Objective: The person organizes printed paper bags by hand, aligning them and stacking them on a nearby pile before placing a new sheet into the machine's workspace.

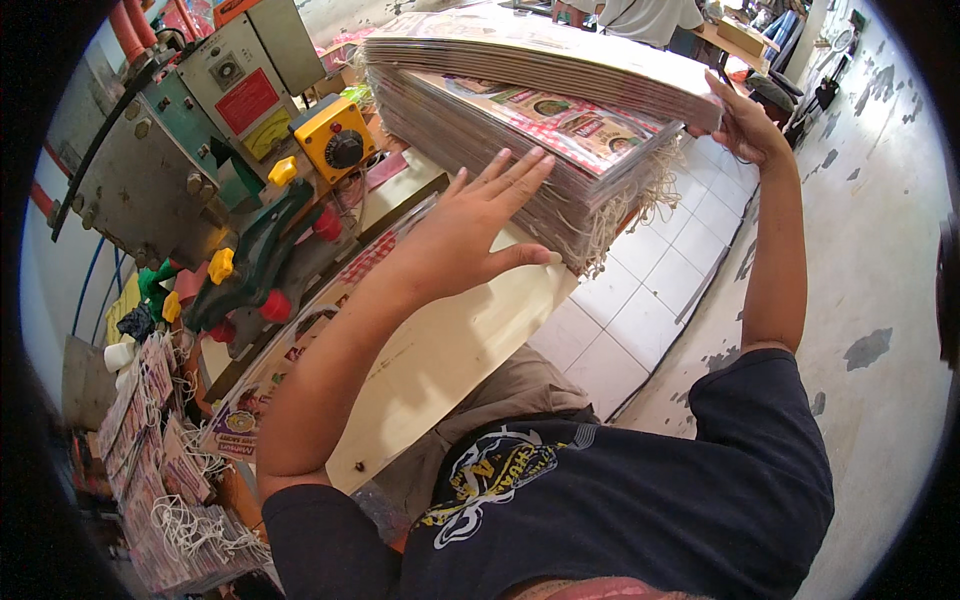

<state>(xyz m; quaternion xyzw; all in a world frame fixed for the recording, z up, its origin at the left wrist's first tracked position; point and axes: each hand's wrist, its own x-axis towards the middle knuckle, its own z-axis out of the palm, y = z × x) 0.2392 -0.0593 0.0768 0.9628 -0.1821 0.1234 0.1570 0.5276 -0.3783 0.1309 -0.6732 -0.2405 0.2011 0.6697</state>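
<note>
A tall stack of flat printed bags (590, 125) with white cord handles lies in front of me at the far side of the table. An upper bundle of bags (540, 62) sits on it, turned askew, so the printed face of the bag below shows at the near right. My right hand (748, 125) grips the right end of this upper bundle, its thumb side partly hidden. Fingers stretched and apart, my left hand (490, 205) is at the near side of the lower stack and holds nothing; whether it touches the stack I cannot tell.
A machine with a green clamp arm (262, 245), yellow knobs and a yellow dial box (335, 140) stands at left. More corded bags (180, 480) are piled lower left. Below my left arm is a cream board (440, 360). A peeling wall (860, 300) rises at right; a person (650, 18) is behind.
</note>
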